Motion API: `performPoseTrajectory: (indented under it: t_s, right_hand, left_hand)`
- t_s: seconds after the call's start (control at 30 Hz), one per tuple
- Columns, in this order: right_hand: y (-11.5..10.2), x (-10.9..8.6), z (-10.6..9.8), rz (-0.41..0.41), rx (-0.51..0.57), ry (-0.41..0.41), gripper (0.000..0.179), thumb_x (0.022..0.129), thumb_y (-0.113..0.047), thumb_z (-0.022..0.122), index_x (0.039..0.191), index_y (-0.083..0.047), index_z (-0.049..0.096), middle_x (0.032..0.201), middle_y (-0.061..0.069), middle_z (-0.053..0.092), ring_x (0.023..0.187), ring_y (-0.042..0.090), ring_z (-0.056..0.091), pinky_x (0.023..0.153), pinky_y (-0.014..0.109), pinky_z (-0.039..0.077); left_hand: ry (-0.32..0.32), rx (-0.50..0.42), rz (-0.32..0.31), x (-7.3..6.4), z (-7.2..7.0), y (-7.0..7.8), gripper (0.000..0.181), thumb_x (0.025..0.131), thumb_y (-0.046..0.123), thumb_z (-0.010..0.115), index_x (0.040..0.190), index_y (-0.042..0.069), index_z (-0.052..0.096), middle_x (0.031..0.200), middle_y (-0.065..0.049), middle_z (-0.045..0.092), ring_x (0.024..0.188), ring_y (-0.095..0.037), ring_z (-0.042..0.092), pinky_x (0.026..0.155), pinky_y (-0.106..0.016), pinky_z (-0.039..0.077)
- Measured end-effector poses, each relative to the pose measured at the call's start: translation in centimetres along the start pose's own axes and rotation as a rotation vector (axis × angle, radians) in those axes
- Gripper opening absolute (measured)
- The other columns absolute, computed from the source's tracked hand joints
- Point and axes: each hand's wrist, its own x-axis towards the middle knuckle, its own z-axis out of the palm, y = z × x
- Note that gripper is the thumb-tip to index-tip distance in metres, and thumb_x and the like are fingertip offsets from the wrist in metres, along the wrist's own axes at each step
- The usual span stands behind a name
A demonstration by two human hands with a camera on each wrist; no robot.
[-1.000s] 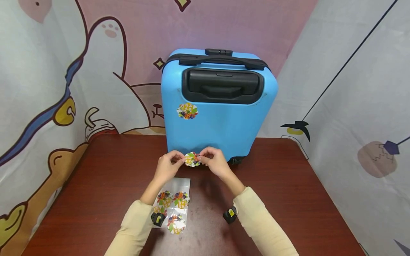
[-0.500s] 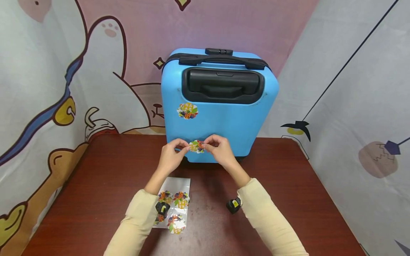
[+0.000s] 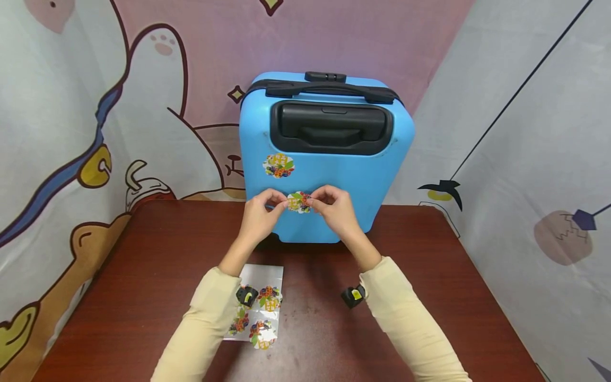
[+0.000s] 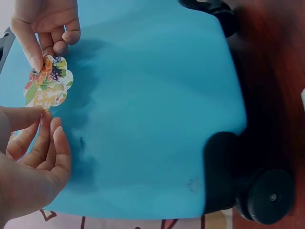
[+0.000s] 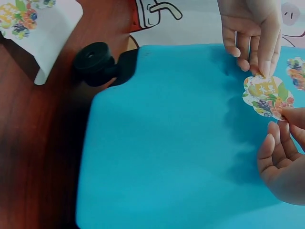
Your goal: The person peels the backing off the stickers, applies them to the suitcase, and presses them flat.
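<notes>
A scalloped sticker (image 3: pixel 298 202) printed with colourful fruit is stretched between both hands in front of a blue suitcase (image 3: pixel 334 185). My left hand (image 3: pixel 259 216) pinches its left edge between thumb and forefinger; my right hand (image 3: pixel 336 212) pinches the right edge the same way. The left wrist view shows the sticker (image 4: pixel 50 81) held at two opposite edges, with hand shadows on the blue shell. In the right wrist view the sticker (image 5: pixel 268 97) hangs close to the shell; whether it touches cannot be told. Another fruit sticker (image 3: pixel 279 165) is stuck flat on the suitcase, higher and to the left.
A sheet (image 3: pixel 260 273) with several fruit stickers lies on the brown table (image 3: pixel 167 276), partly under the left forearm. The suitcase stands upright at the table's back, its black handle recess (image 3: pixel 331 127) near the top. A patterned cloth (image 3: pixel 191 69) hangs behind.
Both hands have moved up and slightly right with the pinched sticker, from the suitcase's bottom edge to the lower middle of its front. The sheet and suitcase have stayed put.
</notes>
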Motion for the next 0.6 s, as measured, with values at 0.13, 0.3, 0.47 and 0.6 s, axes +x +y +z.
performPoseTrajectory:
  t_s: [0.13,0.3,0.47,0.6]
  right_hand:
    - [-0.8,0.2,-0.4,-0.026,-0.006,0.032,0.01,0.084,-0.007,0.065,0.083,0.003,0.064,0.069,0.01,0.057,0.065,0.033,0.053,0.055,0.033,0.045]
    - [-1.8,0.4,-0.9,-0.034,-0.022,0.072,0.011,0.083,-0.008,0.066,0.083,0.004,0.064,0.07,0.01,0.058,0.061,0.022,0.052,0.053,0.027,0.044]
    - [-2.7,0.7,-1.3,-0.054,-0.022,0.106,0.012,0.083,-0.008,0.067,0.083,0.004,0.065,0.069,0.011,0.057,0.059,0.019,0.05,0.053,0.025,0.043]
    - [-3.3,0.9,-1.7,-0.079,-0.021,0.132,0.013,0.082,-0.008,0.067,0.083,0.005,0.064,0.068,0.012,0.056,0.058,0.019,0.05,0.052,0.025,0.043]
  left_hand:
    - [0.006,-0.005,0.01,0.5,0.0,0.8,0.008,0.084,0.008,0.065,0.086,0.001,0.065,0.081,-0.01,0.064,0.078,-0.021,0.059,0.068,-0.034,0.049]
    - [0.025,-0.017,0.035,1.0,0.0,1.9,0.008,0.084,0.008,0.065,0.086,0.001,0.065,0.08,-0.01,0.064,0.076,-0.021,0.059,0.066,-0.034,0.048]
    - [0.041,-0.015,0.048,1.6,-0.1,2.9,0.008,0.084,0.008,0.065,0.086,0.001,0.064,0.08,-0.01,0.064,0.074,-0.02,0.059,0.066,-0.032,0.048]
    - [0.047,-0.005,0.054,2.0,-0.1,3.7,0.009,0.084,0.009,0.065,0.086,0.001,0.064,0.079,-0.009,0.064,0.072,-0.019,0.058,0.064,-0.031,0.047]
